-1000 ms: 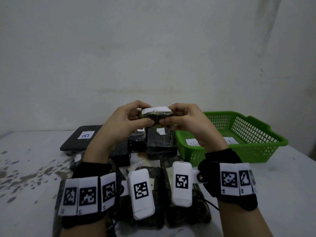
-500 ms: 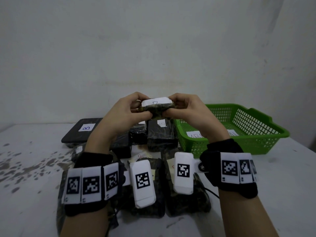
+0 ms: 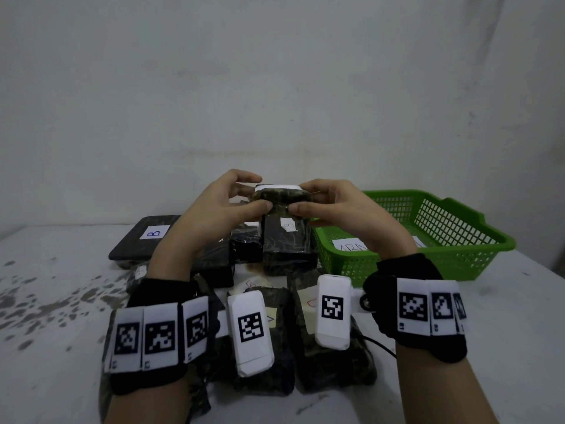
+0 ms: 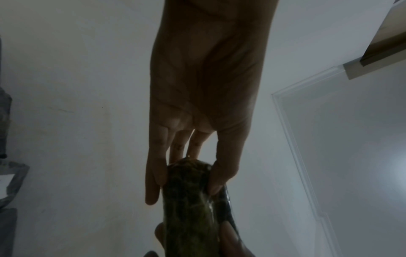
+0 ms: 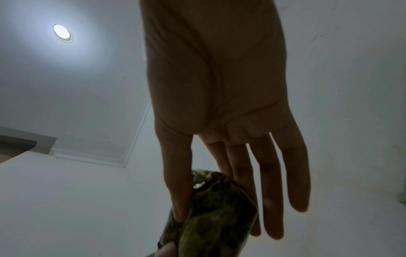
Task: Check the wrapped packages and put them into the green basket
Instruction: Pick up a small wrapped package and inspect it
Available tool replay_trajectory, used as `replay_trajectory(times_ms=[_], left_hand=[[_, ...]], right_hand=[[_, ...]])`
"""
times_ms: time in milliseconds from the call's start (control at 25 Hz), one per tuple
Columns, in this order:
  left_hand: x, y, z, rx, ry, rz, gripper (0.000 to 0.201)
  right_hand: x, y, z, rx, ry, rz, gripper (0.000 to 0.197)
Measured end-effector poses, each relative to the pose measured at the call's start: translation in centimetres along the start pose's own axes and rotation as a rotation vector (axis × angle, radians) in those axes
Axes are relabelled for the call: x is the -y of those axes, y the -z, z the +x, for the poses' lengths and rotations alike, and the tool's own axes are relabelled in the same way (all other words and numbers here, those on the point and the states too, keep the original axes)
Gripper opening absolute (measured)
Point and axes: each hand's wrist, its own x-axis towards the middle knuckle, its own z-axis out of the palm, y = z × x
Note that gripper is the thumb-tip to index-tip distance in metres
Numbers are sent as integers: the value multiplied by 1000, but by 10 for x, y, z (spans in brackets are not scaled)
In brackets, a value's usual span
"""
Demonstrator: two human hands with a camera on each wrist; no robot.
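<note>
Holding one wrapped package (image 3: 278,197) up off the table (image 3: 61,301) at about 12 o'clock, I had my left hand (image 3: 214,215) pinching its left end and my right hand (image 3: 345,209) pinching its right end, thumbs underneath and fingers on top near its white label. The green basket (image 3: 443,237) sat off at 2 o'clock with a paper sheet inside. The other dark packages (image 3: 284,246), some tagged B, lay just below my hands.

left hand (image 3: 214,206), right hand (image 3: 339,209), raised, fingers pinching
</note>
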Motion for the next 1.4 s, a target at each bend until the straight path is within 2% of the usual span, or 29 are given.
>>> replay_trajectory(times_ms=[120, 240, 320, 360, 440, 520, 560, 640, 800, 920, 1040, 1200, 1280, 1400], left_hand=[[-1, 0, -1, 23, -12, -17, 29], [-1, -1, -2, 21, 6, 5, 49], [-1, -4, -3, 20, 3, 2, 48], [-1, -4, -2, 20, 2, -1, 46], [-1, -3, -2, 29, -5, -26, 39], [-2, -1, -3, 64, -30, -80, 38], [-4, 0, -4, 87, -41, -115, 39], [-6, 0, -6, 118, -73, -158, 39], [-5, -3, -5, 113, -110, -140, 38], [-5, -6, -4, 109, -77, -142, 36], [-5, -6, -5, 115, -98, -136, 41], [-7, -7, -5, 140, -162, -82, 37], [-7, -9, -5, 172, -174, -68, 35], [-4, -9, -4, 199, -143, -84, 35]], right_hand=[[-1, 2, 1, -10, 16, -12, 28], [-4, 1, 5, -95, 16, 74, 25], [-4, -1, 6, -112, 22, 141, 24], [-3, -2, 6, -88, 28, 136, 27], [-2, -4, 4, -18, 34, 108, 47], [-2, -4, 3, -14, 23, 88, 64], [-2, -5, 3, -27, 19, 86, 64], [-1, -7, 3, -41, 19, 102, 56], [0, -8, 5, -43, 58, 207, 23], [0, -9, 6, -26, 83, 278, 17], [1, -10, 6, -29, 92, 311, 22], [2, -5, 3, 10, 78, 406, 48], [2, -3, 3, 5, 57, 444, 47], [2, -4, 3, -7, 38, 435, 35]])
